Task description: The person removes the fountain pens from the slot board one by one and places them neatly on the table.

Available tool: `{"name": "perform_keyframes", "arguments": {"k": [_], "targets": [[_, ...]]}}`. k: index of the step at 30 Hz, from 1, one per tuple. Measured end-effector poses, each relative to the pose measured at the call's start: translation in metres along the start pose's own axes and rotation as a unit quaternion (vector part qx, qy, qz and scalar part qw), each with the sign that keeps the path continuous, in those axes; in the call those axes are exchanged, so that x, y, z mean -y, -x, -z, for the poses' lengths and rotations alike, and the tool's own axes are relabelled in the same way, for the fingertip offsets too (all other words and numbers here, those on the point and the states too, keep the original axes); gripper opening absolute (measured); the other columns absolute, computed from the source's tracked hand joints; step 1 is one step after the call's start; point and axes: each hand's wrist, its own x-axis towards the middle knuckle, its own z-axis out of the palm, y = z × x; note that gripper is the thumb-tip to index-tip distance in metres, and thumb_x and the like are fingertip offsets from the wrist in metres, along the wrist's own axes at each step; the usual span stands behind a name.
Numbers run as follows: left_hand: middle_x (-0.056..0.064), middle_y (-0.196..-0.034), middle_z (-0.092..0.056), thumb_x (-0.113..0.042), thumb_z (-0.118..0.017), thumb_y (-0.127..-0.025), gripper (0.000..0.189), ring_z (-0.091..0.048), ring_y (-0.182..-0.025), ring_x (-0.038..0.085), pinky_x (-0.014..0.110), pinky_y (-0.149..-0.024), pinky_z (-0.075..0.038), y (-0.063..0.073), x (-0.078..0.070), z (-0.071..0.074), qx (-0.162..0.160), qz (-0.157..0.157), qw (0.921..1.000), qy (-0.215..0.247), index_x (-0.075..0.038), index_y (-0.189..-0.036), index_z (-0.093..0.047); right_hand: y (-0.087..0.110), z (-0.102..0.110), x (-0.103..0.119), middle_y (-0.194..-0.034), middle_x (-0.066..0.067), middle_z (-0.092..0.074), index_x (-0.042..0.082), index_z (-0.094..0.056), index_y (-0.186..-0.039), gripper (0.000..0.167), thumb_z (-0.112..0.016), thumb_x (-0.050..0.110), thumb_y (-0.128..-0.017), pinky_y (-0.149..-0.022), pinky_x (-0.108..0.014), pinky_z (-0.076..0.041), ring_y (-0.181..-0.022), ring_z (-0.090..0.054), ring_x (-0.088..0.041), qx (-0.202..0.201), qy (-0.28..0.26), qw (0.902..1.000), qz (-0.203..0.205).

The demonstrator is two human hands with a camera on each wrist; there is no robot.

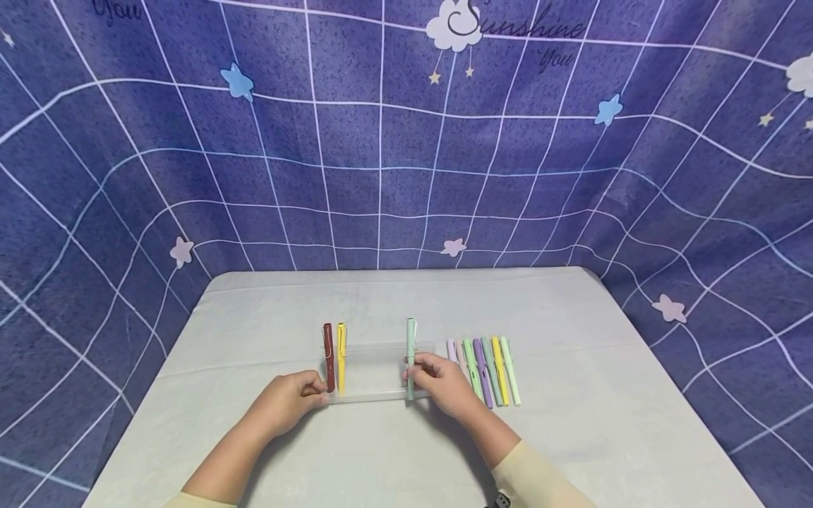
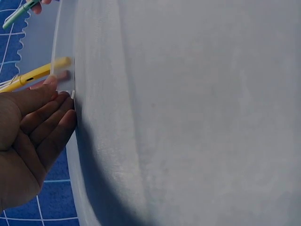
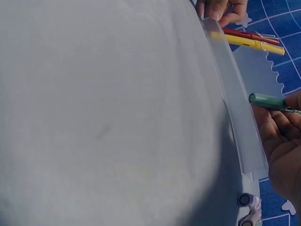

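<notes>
A clear plastic pen rack with a notched back edge lies on the table. At its left end my left hand pinches the front corner, thumb on the edge in the left wrist view. A dark red pen and a yellow pen rest side by side across the rack near that hand. My right hand holds a muted green pen between thumb and fingers, over the right part of the rack. Its capped end with the clip points toward the back.
Right of the rack, several pens lie in a row, among them a purple pen, a second yellow pen and a pale green pen. A white cloth covers the table. A blue gridded curtain surrounds its back and sides.
</notes>
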Motion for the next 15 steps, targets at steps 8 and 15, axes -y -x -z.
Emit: {"name": "perform_keyframes", "arguments": {"k": [8, 15], "targets": [[-0.017, -0.078, -0.070, -0.023, -0.076, -0.085, 0.010, -0.058, -0.071, 0.002, 0.034, -0.075, -0.049, 0.000, 0.001, -0.001, 0.001, -0.001, 1.0000, 0.001, -0.026, -0.086, -0.066, 0.013, 0.012, 0.023, -0.105, -0.024, -0.071, 0.002, -0.065, -0.114, 0.019, -0.056, 0.011, -0.100, -0.084, -0.026, -0.056, -0.102, -0.067, -0.033, 0.003, -0.014, 0.9999, 0.003], [-0.017, -0.080, -0.070, -0.023, -0.076, -0.085, 0.009, -0.061, -0.074, 0.002, 0.036, -0.078, -0.051, 0.001, 0.001, 0.000, 0.002, 0.001, 1.0000, 0.003, -0.026, -0.088, -0.067, 0.015, 0.020, 0.018, -0.104, -0.023, -0.071, 0.001, -0.065, -0.115, 0.020, -0.056, 0.011, -0.099, -0.087, -0.035, -0.056, -0.103, -0.067, -0.033, -0.004, -0.018, 0.9998, -0.001]]}}
